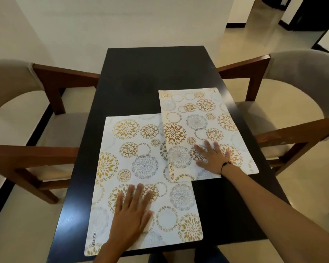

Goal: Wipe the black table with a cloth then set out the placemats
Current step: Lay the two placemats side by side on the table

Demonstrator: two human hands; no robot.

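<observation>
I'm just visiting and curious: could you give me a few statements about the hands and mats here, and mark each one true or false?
1. Two placemats lie on the black table. True.
2. The far placemat overlaps the near placemat. True.
3. The left hand pinches a cloth. False: it rests flat on the near placemat.
4. The right hand lies flat on the far placemat. True.
5. The mats are plain black. False: white with gold and grey circles.

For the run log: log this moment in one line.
left hand flat on near mat | right hand flat on far mat | mats overlap | no cloth seen
</observation>
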